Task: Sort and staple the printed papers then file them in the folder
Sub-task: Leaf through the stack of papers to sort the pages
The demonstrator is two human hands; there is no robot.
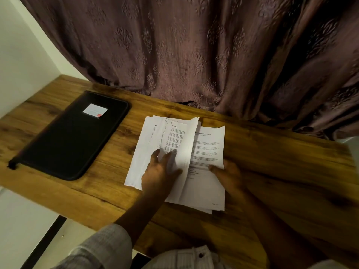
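left grip [161, 171] spread flat on papers [206, 150], right grip [227, 175] pinching their edge. Risk: raised loose sheet slips, stack fans out, page order lost.

Dim, warm light here, the white papers [206, 152] easily the brightest thing in shot, the wall [23, 55] pale at left. The right side sinks into deep shadow. There is a faint sheen on the worktop [93, 87] at its far edge. Soft blur all over, print barely legible, and the wide lens bows the worktop's edges and the curtain [174, 45].
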